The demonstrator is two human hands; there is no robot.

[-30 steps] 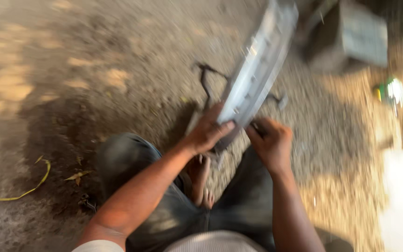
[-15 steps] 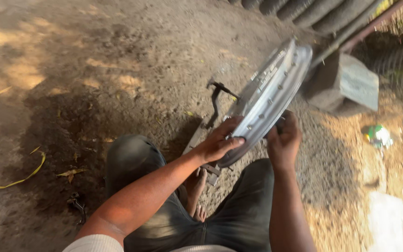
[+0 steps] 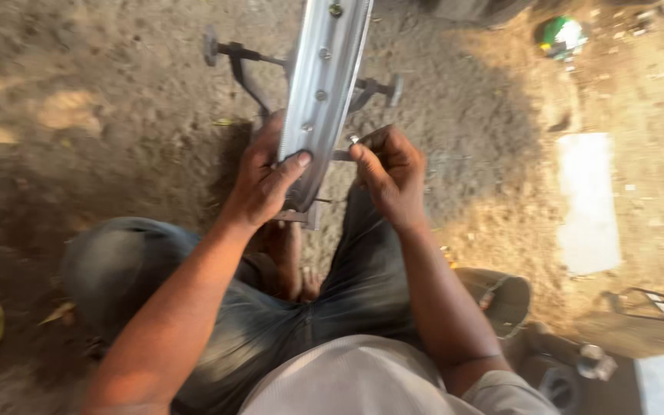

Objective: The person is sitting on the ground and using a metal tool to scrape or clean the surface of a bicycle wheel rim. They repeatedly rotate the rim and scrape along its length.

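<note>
One wheel rim (image 3: 324,84), one stand (image 3: 244,65), two hands (image 3: 263,180).

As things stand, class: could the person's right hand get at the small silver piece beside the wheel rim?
Probably yes. The right hand already has its fingertips at the small silver piece, right beside the wheel rim; nothing lies between. The left hand grips the rim's other side.

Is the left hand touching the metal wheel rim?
Touching. The head view shows the left hand wrapped against the metal wheel rim, with its thumb pressed flat on the rim's inner face and no gap visible.
</note>
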